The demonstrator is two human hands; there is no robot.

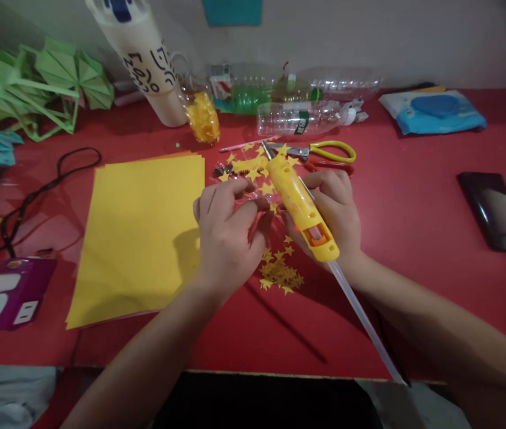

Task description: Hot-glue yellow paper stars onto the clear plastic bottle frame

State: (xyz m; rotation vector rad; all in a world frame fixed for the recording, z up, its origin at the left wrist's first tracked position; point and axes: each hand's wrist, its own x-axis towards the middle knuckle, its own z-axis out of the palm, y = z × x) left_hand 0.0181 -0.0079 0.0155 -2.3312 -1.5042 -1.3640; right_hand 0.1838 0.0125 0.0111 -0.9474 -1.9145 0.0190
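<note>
From my head view, my right hand point(336, 205) is gripping the glue gun point(295, 193); my left hand point(228, 232), fingertips nearly meeting, is working at a star point(273, 207) between both, pinch unclear. A tilting nozzle point(268, 151) could be dripping on loose stars point(253, 174).

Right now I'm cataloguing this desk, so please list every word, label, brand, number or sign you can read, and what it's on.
No text reads with certainty.
White tumbler: bold black marks, some letter-like; I can't settle a reading.
Green label on the clear bottle: pale characters, too small and blurred.
Red-and-white carton: too blurred.
Blue-and-white packet: any print is too blurred.
</note>
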